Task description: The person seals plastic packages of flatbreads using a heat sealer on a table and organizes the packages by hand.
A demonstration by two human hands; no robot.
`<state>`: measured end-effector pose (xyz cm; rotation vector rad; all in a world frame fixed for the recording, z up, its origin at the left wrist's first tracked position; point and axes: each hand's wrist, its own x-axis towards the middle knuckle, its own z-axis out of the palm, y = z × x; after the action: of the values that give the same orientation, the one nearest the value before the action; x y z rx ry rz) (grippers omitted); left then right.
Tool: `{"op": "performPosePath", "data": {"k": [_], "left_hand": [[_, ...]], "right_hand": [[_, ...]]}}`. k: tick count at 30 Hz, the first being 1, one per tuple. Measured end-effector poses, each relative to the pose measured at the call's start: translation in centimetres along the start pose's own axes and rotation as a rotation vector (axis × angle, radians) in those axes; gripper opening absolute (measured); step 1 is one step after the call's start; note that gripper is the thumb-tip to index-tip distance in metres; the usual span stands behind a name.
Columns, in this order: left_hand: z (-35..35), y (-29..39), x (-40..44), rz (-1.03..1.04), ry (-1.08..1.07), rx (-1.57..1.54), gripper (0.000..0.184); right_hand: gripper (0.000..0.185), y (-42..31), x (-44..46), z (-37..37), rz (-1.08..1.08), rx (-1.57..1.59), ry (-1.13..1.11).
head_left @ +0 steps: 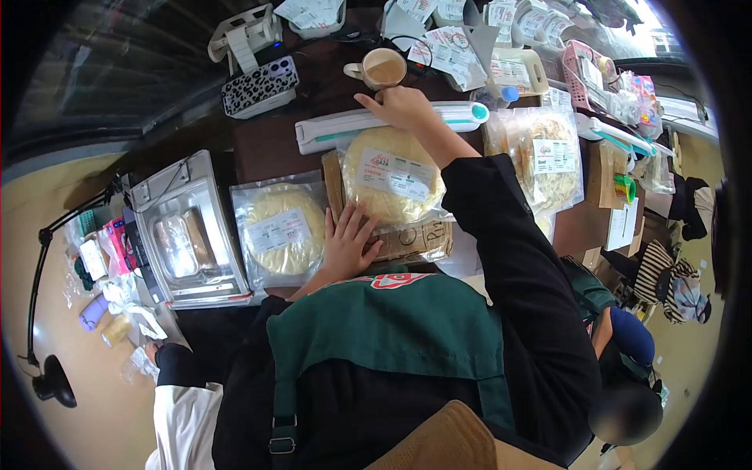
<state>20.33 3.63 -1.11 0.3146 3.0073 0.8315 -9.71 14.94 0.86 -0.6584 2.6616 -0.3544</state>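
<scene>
My right hand (401, 108) lies over the middle of a long white bag sealer (329, 131), its thumb stretched left and its other fingers bent over the far side, partly hidden. The near side of the sealer meets the top of a clear bag of round flatbreads (392, 168) with a label reading "cheese". My left hand (350, 241) rests flat with fingers spread, at the bag's lower left corner and over a cardboard box (411, 243) beneath it. A second bag of flatbreads (280, 231) lies to the left, and a third bag (540, 157) to the right.
Beyond my right hand stands a mug (384, 69) of brown drink. A phone in a leopard-print case (260, 86) lies at the back left. A metal tray (192, 235) is at the left. Label sheets (450, 55) fill the back. Other people (627, 337) are at the right.
</scene>
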Motion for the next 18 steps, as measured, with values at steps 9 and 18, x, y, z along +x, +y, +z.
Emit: {"op": "performPosePath", "data": {"k": [9,18], "left_hand": [[-0.15,-0.43,-0.14,0.004,0.059,-0.136,0.052],[0.05,-0.67,-0.21,0.013,0.062,-0.143,0.050]], "right_hand": [[0.077,-0.47,0.00,-0.53,0.061,0.046,-0.055],[0.076,-0.34,0.16,-0.24,0.060,0.049,-0.021]]}}
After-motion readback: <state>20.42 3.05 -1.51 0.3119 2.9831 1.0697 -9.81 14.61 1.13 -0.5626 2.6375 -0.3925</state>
